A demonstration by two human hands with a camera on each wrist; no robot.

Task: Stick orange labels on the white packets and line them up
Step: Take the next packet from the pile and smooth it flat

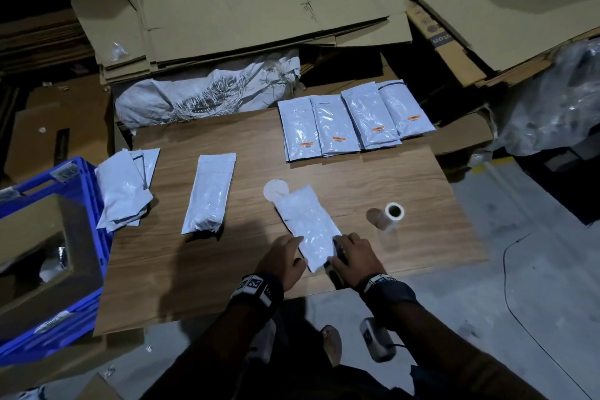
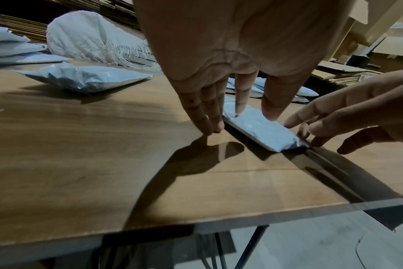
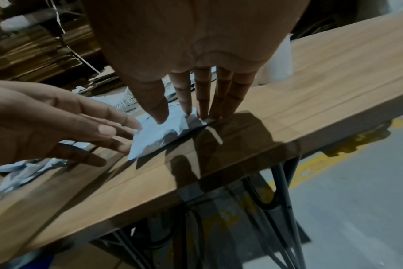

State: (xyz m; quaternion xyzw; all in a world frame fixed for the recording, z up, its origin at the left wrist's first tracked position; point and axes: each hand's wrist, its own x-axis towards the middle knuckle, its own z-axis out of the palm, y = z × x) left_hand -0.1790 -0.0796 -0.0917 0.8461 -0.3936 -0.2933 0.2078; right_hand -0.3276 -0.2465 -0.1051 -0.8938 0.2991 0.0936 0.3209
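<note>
While the labelled packets [image 1: 354, 123] wait in their row at the table's [image 1: 201, 269] far right, I keep my left hand [image 1: 285, 261] and right hand [image 1: 352, 256] spread, straight fingertips flanking the unlabelled white packet [image 1: 308, 230] at the near edge, probably to square it for its sticker.

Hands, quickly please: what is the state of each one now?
Left hand: open, straight fingers touching the white packet.
Right hand: open, fingers pressing the same packet.

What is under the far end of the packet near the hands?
A white disc pokes out from under the packet; part of the disc is covered.
</note>
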